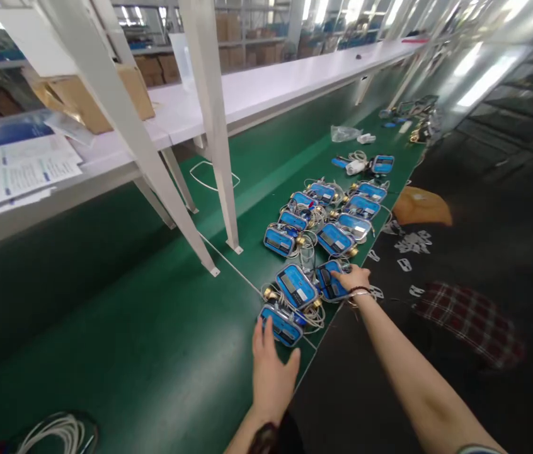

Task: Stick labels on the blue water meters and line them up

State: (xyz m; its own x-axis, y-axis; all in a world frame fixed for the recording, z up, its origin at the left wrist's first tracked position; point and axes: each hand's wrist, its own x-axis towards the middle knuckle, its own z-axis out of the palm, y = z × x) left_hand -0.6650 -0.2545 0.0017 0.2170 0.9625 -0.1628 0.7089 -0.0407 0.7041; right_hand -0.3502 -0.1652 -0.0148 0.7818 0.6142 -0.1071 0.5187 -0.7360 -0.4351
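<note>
The near blue-faced meter lies on the green table, at the near end of a cluster of similar units. The left hand reaches it from six o'clock, fingers spread wide with the thumb well apart; the fingertips overlap its near edge, though actual contact cannot be made out. At one o'clock, just beside it, sits a tilted meter among looped grey cables and brass fittings. Between one and two o'clock is the edge-side meter, with the right hand over its outer end; its fingers are bent onto it, but whether they grip cannot be told.

Farther out at one o'clock run two rows of meters, then a clear plastic bag. A cable coil lies at eight o'clock, printed papers at ten on a raised white shelf. An orange seat stands at two o'clock beyond the table's edge, a plaid cloth at three.
</note>
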